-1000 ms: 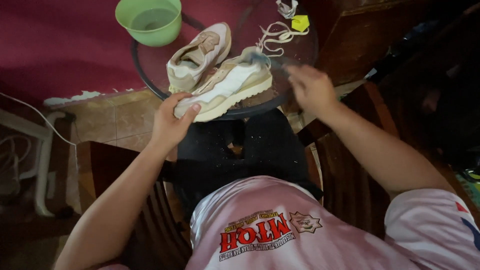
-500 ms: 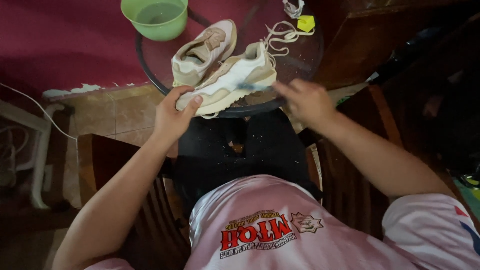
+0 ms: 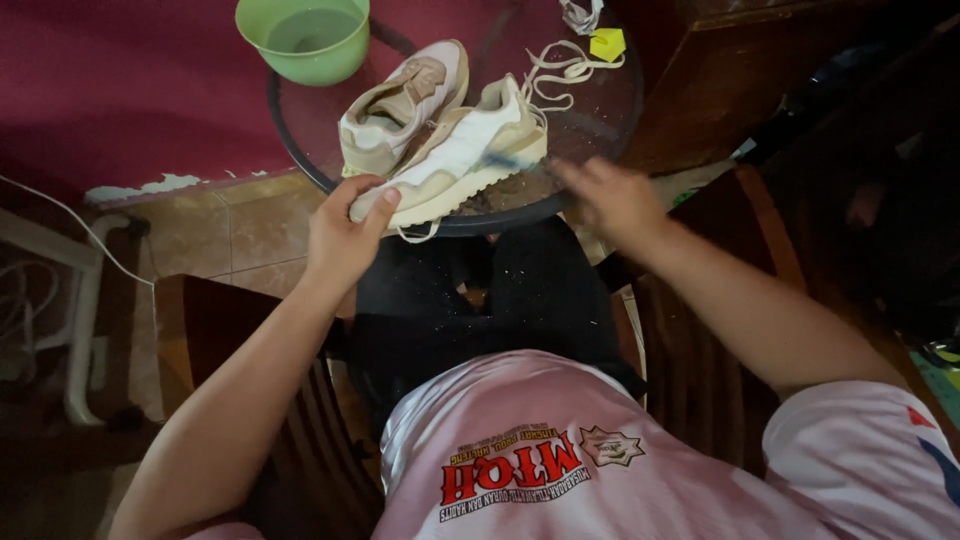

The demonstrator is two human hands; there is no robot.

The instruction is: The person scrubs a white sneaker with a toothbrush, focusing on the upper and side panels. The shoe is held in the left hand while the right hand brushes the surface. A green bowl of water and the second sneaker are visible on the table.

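Left hand [image 3: 342,232] grips sneaker [image 3: 455,165] overhanging table edge [image 3: 300,165].

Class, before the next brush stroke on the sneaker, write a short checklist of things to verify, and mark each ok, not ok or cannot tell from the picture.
1. Left hand grips the near sneaker at its end: ok.
2. Right hand holds a brush against the sneaker's side: cannot tell, the hand and brush are blurred.
3. Sneaker rests on the round glass table, not hanging past its edge: not ok, the gripped end overhangs the rim.
4. Second sneaker lies clear of the right hand: ok.
5. Green bowl stands upright, apart from both sneakers: ok.
6. Loose laces lie away from the brush: ok.
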